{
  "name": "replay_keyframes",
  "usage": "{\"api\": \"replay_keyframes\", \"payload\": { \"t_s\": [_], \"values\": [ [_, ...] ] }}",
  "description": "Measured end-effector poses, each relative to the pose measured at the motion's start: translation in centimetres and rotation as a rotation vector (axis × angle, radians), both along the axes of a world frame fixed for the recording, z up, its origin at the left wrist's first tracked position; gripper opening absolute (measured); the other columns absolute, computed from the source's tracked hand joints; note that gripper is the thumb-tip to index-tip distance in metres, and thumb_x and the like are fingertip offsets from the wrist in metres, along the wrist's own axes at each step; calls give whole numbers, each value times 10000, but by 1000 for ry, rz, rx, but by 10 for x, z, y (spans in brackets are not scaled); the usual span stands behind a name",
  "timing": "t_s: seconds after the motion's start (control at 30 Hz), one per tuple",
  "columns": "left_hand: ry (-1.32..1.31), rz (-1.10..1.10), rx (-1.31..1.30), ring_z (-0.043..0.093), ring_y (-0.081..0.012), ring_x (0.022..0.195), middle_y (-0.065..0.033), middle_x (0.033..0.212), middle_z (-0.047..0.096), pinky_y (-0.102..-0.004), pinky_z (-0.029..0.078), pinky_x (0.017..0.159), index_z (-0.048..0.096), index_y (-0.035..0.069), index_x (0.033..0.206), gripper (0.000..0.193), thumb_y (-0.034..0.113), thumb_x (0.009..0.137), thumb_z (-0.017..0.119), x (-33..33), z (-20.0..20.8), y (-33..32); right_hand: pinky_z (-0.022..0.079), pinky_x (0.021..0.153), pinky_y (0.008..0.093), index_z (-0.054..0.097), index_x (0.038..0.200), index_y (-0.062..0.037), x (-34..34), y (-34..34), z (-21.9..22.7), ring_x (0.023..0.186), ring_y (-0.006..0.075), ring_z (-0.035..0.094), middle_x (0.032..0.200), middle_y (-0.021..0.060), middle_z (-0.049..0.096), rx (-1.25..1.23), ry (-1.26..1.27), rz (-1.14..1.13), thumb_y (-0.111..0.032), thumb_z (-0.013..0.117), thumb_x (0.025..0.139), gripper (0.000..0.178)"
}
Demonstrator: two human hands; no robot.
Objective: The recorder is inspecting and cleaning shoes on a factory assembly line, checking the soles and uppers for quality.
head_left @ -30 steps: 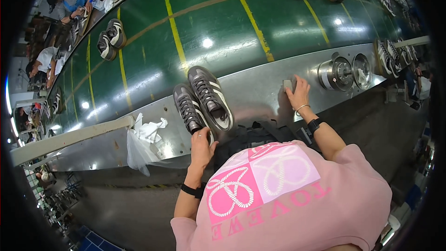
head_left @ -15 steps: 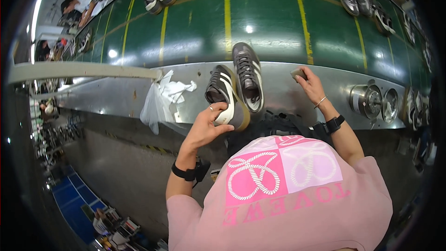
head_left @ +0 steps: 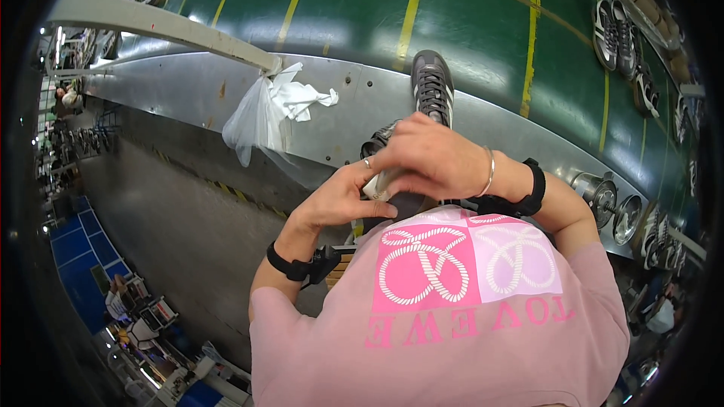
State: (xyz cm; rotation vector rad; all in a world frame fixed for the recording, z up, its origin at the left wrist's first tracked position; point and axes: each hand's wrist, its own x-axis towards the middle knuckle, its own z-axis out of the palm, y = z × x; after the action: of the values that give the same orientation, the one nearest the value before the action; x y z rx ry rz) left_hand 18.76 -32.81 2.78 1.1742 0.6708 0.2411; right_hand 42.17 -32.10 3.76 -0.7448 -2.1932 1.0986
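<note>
My left hand (head_left: 343, 197) grips a dark sneaker (head_left: 383, 183) with white stripes by its heel, thumb on one side and fingers on the other. Over that heel, my right hand (head_left: 434, 157) is bent with its fingers closed and pressed close to the shoe. The small grey-brown block seen in its fingers half a second ago is now covered by the hand. Much of the held sneaker is hidden too. Its mate (head_left: 432, 83), dark with pale laces and white stripes, stands just beyond, toe pointing away, on the metal ledge and the green belt's edge.
A metal ledge (head_left: 185, 94) borders the green conveyor belt (head_left: 483, 22) with yellow lines. A clear bag with white cloth or paper (head_left: 298, 98) hangs by a beige bar (head_left: 166, 26). Round metal tins (head_left: 599, 196) stand at right. More sneakers (head_left: 620, 38) sit on the belt.
My right hand has come left from above the ledge to the held sneaker's heel. The held sneaker has moved nearer my body. The view has shifted and turned.
</note>
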Motion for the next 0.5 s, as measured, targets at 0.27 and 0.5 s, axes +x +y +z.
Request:
{"api": "replay_keyframes", "payload": {
  "t_s": [0.27,0.5],
  "values": [
    [64,-64,52,468,-78,884,16,972,499,-227,414,772,592,17,1165,461,140,785,822,-8,-12,10,417,914,390,612,1062,-158,15,2,-28,894,230,556,863,5,565,280,-165,88,-215,702,849,238],
    [-4,-70,13,522,-114,889,-24,989,580,-269,454,807,599,33,1121,397,159,797,791,-1,-6,28,413,859,391,628,1009,-161,-18,11,-12,852,241,536,844,15,540,465,-48,90,-149,710,768,255]
  ]
}}
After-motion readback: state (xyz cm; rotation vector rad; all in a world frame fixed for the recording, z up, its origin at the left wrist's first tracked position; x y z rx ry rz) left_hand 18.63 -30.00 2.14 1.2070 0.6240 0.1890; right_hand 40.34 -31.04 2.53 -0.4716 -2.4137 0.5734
